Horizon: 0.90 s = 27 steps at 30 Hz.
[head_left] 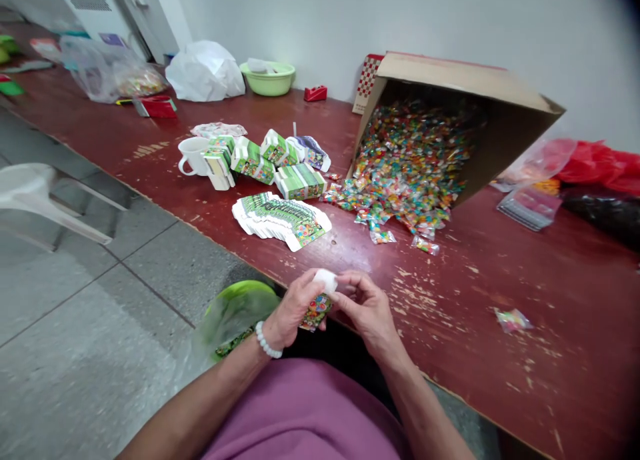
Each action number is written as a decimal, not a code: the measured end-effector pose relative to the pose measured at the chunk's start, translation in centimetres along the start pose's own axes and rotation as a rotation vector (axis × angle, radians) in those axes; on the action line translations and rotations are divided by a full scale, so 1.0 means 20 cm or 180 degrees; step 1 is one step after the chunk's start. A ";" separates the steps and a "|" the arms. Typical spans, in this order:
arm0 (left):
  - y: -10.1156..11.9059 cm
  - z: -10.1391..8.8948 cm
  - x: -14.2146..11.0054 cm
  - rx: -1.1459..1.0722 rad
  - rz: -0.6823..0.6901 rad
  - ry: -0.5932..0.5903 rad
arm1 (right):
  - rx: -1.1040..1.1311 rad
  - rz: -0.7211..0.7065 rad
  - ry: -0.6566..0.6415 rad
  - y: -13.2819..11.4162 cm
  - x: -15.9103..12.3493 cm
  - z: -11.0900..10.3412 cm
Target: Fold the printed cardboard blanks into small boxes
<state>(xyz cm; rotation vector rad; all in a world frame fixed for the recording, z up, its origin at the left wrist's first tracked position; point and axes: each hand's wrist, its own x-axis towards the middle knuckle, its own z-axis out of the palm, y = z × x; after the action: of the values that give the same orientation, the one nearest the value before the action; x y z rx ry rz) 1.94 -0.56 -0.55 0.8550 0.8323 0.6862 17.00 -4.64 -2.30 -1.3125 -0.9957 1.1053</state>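
Note:
Near the table's front edge, my left hand [294, 308] is closed around a small printed cardboard box [317, 311] with a colourful picture on its face. A white flap [326, 280] shows at the box's top. My right hand [367, 308] pinches at the flap's right side with thumb and forefinger. Just beyond my hands lies a fanned stack of flat green-and-white cartons [280, 219]. Bundles of similar cartons [300, 181] sit behind it. To the right, wrapped candies [400, 173] spill from a large tipped cardboard box [465, 73].
One wrapped candy packet [513, 320] lies apart at the right. A white mug [193, 156] stands beside the bundles. Below the table edge at left is a lined green bin [245, 292]. A white stool [30, 187] stands on the floor. Bags and a green basin [270, 80] line the wall.

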 end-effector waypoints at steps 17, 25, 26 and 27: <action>0.20 -0.18 -0.03 0.0500 -0.0160 -0.0553 | -0.0123 -0.0041 -0.0927 -0.06 0.10 0.16; 0.09 -0.20 -0.01 0.0310 -0.0587 -0.0684 | -0.0055 -0.0128 -0.0895 -0.06 0.03 0.14; 0.08 -0.20 -0.01 0.0250 -0.0556 -0.0669 | -0.0305 -0.0346 -0.0816 -0.06 0.02 0.14; 0.07 -0.21 -0.01 0.0137 -0.0523 -0.0652 | -0.0525 -0.0575 -0.0778 -0.05 0.00 0.14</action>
<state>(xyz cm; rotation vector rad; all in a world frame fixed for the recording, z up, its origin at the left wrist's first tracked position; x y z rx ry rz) -1.97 1.40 -0.89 0.8690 0.7252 0.4299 14.30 -3.94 -1.20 -1.2078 -1.3842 1.0789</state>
